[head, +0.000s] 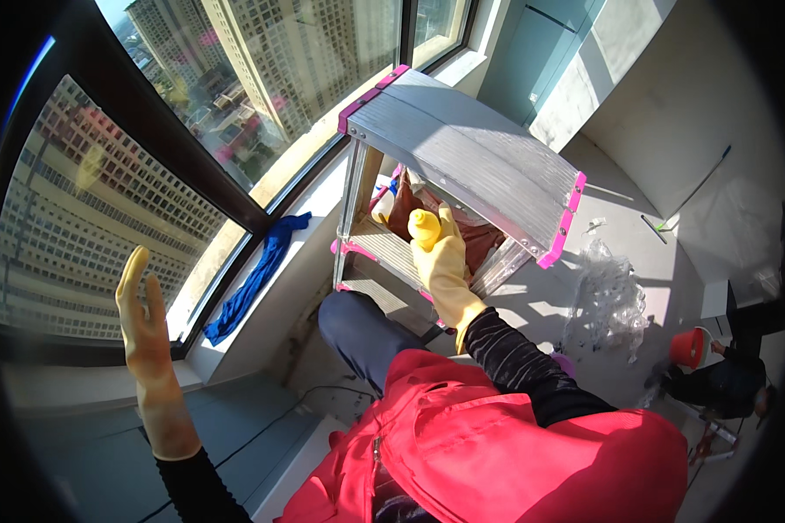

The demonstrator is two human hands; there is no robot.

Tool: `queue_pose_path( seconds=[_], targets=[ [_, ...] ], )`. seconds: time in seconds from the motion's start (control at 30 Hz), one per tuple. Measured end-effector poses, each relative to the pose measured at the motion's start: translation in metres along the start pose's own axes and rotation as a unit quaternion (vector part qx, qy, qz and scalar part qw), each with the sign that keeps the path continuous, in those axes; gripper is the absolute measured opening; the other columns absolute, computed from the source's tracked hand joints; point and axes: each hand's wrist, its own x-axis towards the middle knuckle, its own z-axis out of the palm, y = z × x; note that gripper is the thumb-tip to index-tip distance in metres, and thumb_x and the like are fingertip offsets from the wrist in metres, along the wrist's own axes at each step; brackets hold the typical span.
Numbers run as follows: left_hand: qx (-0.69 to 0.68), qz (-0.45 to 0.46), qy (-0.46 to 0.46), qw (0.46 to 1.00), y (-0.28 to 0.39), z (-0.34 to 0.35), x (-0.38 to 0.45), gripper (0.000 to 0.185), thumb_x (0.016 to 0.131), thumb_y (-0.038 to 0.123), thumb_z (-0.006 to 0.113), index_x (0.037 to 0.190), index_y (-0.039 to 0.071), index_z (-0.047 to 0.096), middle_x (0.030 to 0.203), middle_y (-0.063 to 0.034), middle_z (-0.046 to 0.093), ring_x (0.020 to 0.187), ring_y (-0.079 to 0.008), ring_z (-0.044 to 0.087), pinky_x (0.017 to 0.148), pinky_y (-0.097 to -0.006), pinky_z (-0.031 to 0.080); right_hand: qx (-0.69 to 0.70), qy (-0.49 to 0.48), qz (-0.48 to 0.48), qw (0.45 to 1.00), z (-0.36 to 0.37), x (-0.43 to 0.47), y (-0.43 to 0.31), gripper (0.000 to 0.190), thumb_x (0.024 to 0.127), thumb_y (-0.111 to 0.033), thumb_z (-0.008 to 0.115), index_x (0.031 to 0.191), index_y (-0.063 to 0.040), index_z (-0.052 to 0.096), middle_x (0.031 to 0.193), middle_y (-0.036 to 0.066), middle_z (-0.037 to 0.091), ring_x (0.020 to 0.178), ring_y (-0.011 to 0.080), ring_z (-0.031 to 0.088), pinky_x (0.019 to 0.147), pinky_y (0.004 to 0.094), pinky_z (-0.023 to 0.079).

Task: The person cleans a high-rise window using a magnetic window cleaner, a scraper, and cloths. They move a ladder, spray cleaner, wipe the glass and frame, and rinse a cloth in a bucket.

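Observation:
My right hand [443, 261], in a cream rubber glove, grips a yellow bottle [424, 227] by the steps of an aluminium stepladder [484, 140] with pink end caps. Raised at the left, my left hand [145, 327] wears the same kind of glove; its fingers are apart, with nothing between them, beside the window pane [98, 216]. A crumpled blue cloth [258, 281] lies on the white window sill between my hands. Under the ladder's top platform are a reddish-brown cloth [402, 204] and a whitish container [383, 206], partly hidden.
Crumpled clear plastic sheeting [608, 297] lies on the floor at the right. A long-handled squeegee [697, 186] leans against the wall beyond. At the lower right a person [719, 386] holds a red bucket [687, 348]. A dark cable [288, 413] runs behind me at the lower left.

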Motion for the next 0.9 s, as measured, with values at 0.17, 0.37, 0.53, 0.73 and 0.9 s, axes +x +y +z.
queue_pose_path(
  seconds=[0.17,0.37,0.53,0.73,0.9],
  targets=[
    [-0.200,-0.202,0.017,0.958,0.096,0.124,-0.150,0.027,0.101,0.005,0.073,0.127,0.000,0.069,0.123,-0.0128,0.076,0.108,-0.0247,0.076,0.095,-0.0299,0.059,0.002,-0.197,-0.159,0.967,-0.063,-0.085,-0.013,0.077,0.088,-0.013,0.083,0.153,0.004,0.046,0.154,0.029,0.051,0.144,0.0420,0.050,0.122,0.0427,0.041],
    [-0.299,-0.518,-0.310,0.739,0.209,0.148,-0.268,0.030,0.107,0.019,0.063,0.130,0.002,0.071,0.112,-0.0111,0.079,0.094,-0.0198,0.075,0.089,-0.0322,0.057,0.001,-0.235,-0.055,0.971,-0.170,-0.145,0.052,0.017,0.093,0.003,0.074,0.108,-0.003,0.078,0.101,0.014,0.079,0.099,0.0225,0.077,0.084,0.0324,0.059],
    [-0.500,-0.456,-0.327,0.659,0.279,0.186,-0.260,0.042,0.111,0.019,0.059,0.146,-0.004,0.057,0.133,-0.0157,0.072,0.123,-0.0223,0.068,0.109,-0.0313,0.050,0.077,0.012,0.120,0.990,-0.193,-0.028,0.142,0.046,0.093,-0.023,0.084,0.130,-0.003,0.064,0.117,0.012,0.071,0.100,0.0154,0.068,0.091,0.0339,0.055],
    [-0.596,-0.404,-0.228,0.656,0.333,0.324,-0.191,0.063,0.111,0.017,0.055,0.164,-0.004,0.028,0.162,-0.0264,0.043,0.152,-0.0321,0.043,0.125,-0.0464,0.033,0.017,-0.110,0.212,0.971,-0.193,0.050,0.218,0.050,0.092,-0.026,0.084,0.132,-0.002,0.064,0.119,0.013,0.071,0.102,0.0175,0.068,0.093,0.0357,0.055],
    [-0.277,-0.364,-0.378,0.805,0.364,0.379,-0.172,0.058,0.110,0.015,0.051,0.158,-0.012,0.033,0.150,-0.0320,0.053,0.138,-0.0431,0.055,0.120,-0.0632,0.039,0.012,-0.220,0.283,0.934,-0.205,0.056,0.271,0.054,0.091,-0.028,0.085,0.133,-0.002,0.063,0.121,0.014,0.071,0.104,0.0193,0.069,0.094,0.0373,0.055]
  ],
)
